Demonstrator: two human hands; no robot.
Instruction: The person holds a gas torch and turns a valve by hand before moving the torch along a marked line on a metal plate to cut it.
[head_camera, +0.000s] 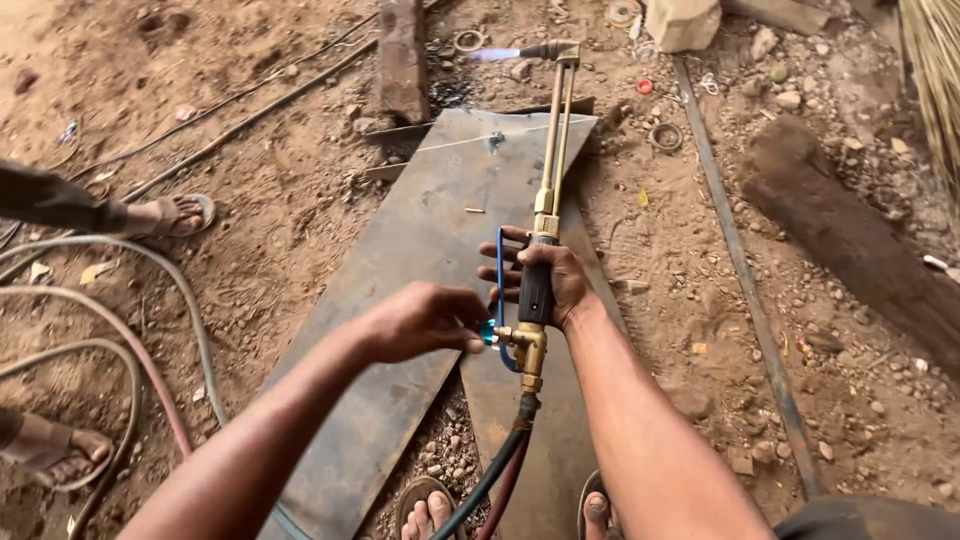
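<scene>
Looking near: own sandalled toes (428, 512) beside hoses (500, 470). Right hand (548, 282) clenched round cutting torch (548, 190) handle; left hand (425, 318) pinched blue valve knob (488, 332). Torch lay over steel plate (420, 260), flame (495, 54) lit at far tip. Risk I judged: overturned knob, flame flaring. Bystander's foot (175, 213) left; steel bar (745, 290) right.

Stony dirt ground (300, 200) under flat steel sheets (420, 260), hoses (150, 330), log (850, 240).
</scene>
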